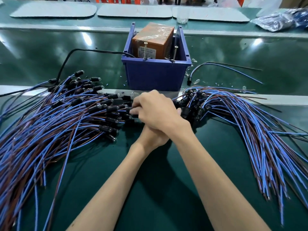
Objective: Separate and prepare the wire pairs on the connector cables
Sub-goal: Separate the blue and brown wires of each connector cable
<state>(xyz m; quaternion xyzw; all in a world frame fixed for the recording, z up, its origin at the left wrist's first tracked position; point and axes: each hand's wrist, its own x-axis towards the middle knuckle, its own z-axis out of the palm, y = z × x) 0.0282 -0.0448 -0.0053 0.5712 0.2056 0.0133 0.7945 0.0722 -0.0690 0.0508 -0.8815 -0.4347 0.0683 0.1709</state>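
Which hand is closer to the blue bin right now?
Right. The right hand sits just in front of the blue bin, gripping a black connector; the left hand lies under the right wrist, farther from the bin.

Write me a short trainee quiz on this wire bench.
1. True or false: the orange box stands inside the blue bin.
2. The right hand reaches into the pile of cables on the: A) left, B) right, C) far side of the bin.
3. Fill in: the wires on each connector are brown and ____.

Key: 1 true; 2 A; 3 blue.
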